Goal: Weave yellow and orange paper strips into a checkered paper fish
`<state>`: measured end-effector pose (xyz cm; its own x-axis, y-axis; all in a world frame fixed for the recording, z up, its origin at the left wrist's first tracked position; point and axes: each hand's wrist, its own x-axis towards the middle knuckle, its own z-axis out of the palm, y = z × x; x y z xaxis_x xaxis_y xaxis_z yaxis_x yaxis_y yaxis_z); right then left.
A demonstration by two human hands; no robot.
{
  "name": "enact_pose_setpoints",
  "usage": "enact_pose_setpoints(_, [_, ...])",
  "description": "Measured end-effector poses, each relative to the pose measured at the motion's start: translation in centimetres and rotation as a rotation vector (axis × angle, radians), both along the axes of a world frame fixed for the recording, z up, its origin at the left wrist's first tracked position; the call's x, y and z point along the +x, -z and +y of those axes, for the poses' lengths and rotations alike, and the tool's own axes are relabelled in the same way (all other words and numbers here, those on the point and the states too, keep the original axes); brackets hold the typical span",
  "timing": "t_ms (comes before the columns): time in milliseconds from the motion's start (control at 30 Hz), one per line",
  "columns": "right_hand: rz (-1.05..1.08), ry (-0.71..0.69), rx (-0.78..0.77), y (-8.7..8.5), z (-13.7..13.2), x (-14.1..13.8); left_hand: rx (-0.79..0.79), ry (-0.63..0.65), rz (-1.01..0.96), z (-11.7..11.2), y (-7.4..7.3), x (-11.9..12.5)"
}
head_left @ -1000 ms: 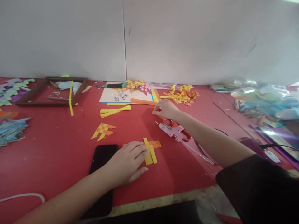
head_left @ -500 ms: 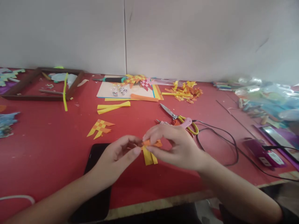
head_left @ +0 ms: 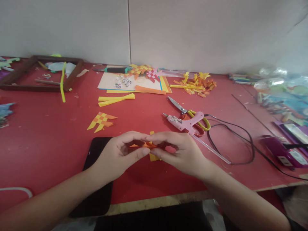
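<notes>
Between my two hands are orange and yellow paper strips [head_left: 154,157], folded or woven together and partly covered by the fingers. My left hand [head_left: 122,150] pinches the orange part from the left, thumb in front and fingers behind. From the right, my right hand [head_left: 174,147] grips the same strips, its fingertips meeting those of the left. Yellow ends stick out above and below the fingertips. To the left lies a woven yellow-and-orange paper fish [head_left: 101,121]. Just beyond my right hand rest a pink glue gun [head_left: 185,123] and yellow-handled scissors [head_left: 178,106].
A black phone-like slab [head_left: 96,179] lies under my left forearm. Yellow strips [head_left: 115,100], cardboard [head_left: 108,81] and a heap of paper scraps [head_left: 197,85] are farther back. A brown frame [head_left: 33,87] stands left. The glue gun's cord [head_left: 250,141] loops right toward a purple power strip [head_left: 276,150].
My right hand has closed in toward the left, and the fingertips of both now meet over the paper strips. The view has shifted slightly, uncovering the glue gun.
</notes>
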<state>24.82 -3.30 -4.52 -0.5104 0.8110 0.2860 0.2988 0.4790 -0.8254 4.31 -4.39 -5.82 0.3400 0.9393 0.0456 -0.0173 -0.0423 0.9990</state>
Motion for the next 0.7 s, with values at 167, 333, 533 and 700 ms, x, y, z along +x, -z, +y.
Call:
enact_pose_setpoints(167, [0.013,0.048,-0.098,1.2,-0.6,0.2,-0.065,-0.057,0.009,0.1,0.0,-0.1])
enact_pose_setpoints(333, [-0.009,0.123,-0.054,1.4,-0.3,0.2,-0.088,-0.175,-0.024,0.5,0.0,-0.1])
enact_pose_setpoints(533, [0.093,0.225,0.009,1.5,-0.2,0.2,-0.195,-0.264,-0.154,1.1,0.3,-0.6])
enact_pose_setpoints(700, [0.092,0.271,0.041,1.0,-0.4,0.1,-0.185,-0.277,-0.131,1.0,0.4,-0.7])
